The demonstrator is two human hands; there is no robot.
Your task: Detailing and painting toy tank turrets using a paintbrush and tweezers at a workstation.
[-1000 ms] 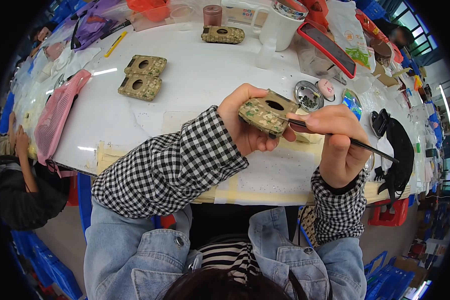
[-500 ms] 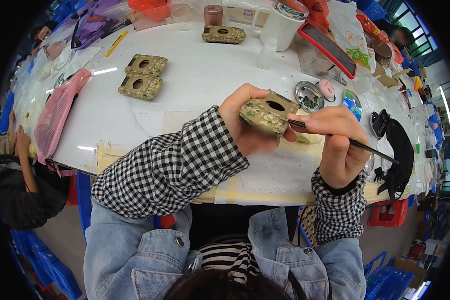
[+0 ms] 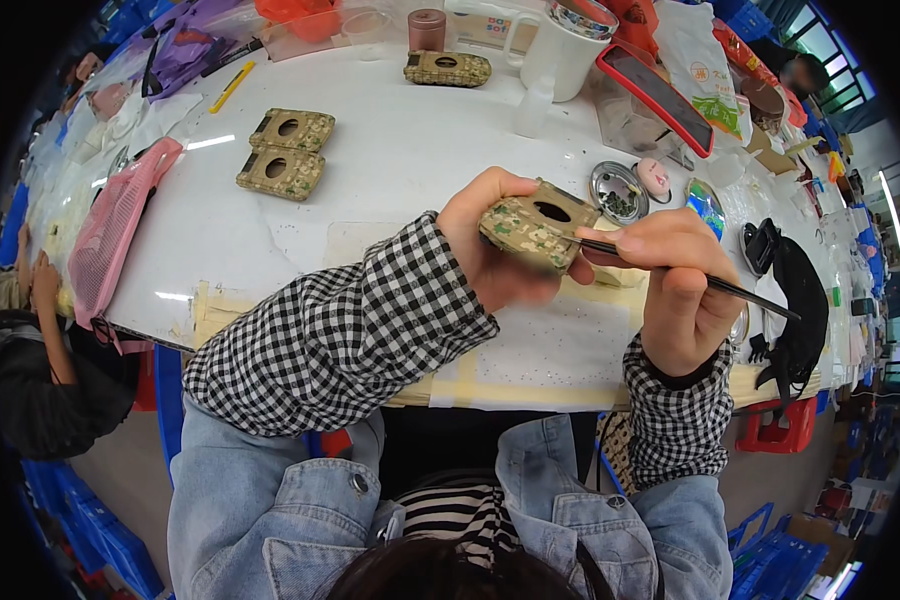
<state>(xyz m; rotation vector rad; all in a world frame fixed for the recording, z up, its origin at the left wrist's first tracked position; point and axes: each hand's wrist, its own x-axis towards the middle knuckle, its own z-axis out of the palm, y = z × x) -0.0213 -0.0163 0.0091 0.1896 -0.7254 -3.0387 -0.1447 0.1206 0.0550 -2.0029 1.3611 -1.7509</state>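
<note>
My left hand (image 3: 490, 270) grips a camouflage-painted toy tank hull (image 3: 515, 225), fingers beneath and thumb along its far edge. A round dark hole opens in the top of the hull. Between thumb and fingers, my right hand (image 3: 685, 275) pinches a slim black tool (image 3: 755, 292), held like a pen. Its fine tip meets the hull's right front edge; the frame is too coarse to tell what kind of tool it is. Just beyond my right hand sits a round metal dish (image 3: 602, 190) with small dark green bits inside.
Two matching hulls (image 3: 280, 172) lie side by side at left, and another hull (image 3: 447, 69) at the back. A white mug (image 3: 555, 65), a red-cased phone (image 3: 660, 100) and a pink mesh pouch (image 3: 120, 235) surround the work spot. Another person's hand (image 3: 45, 285) shows at far left.
The black tool has turned slightly in my right fingers, and my right hand has shifted a little. The left hand and the hull stay nearly still.
</note>
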